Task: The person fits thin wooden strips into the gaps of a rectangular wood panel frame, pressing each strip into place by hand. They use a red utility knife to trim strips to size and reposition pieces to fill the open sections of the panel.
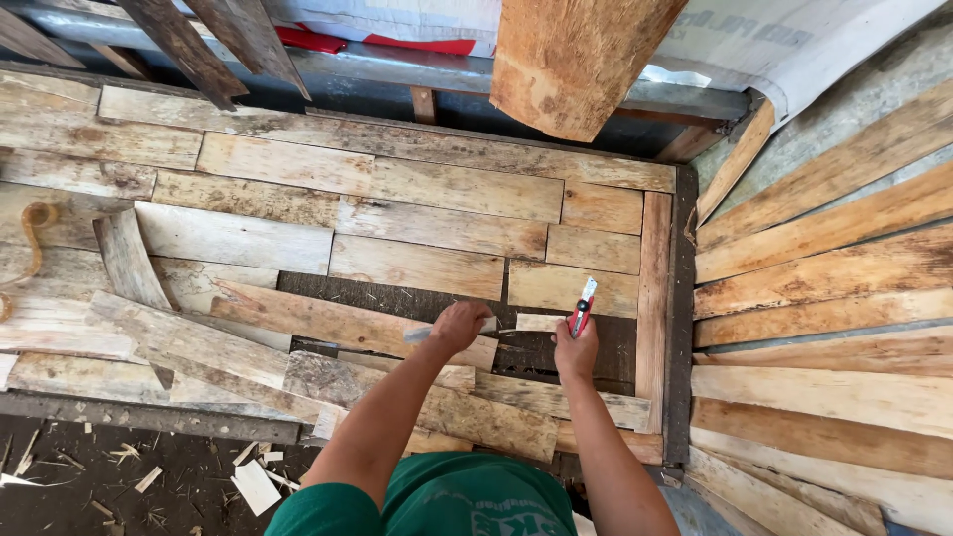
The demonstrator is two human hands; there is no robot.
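Observation:
My right hand point(576, 349) grips a red utility knife point(583, 304), its blade end pointing away from me over a dark gap in the board surface. My left hand point(459, 326) is closed around a short grey strip or tool point(419, 335) and rests on a long diagonal wood plank point(328, 320). A small pale wood piece point(537, 322) lies between the two hands. Both forearms reach out from my green shirt at the bottom.
A panel of pale wood boards point(397, 189) fills a dark frame point(683, 328). Loose planks point(179, 342) are piled at left, slanted boards point(834, 288) at right. A broad plank point(571, 60) leans in from above. Wood chips point(253, 484) litter the dark floor.

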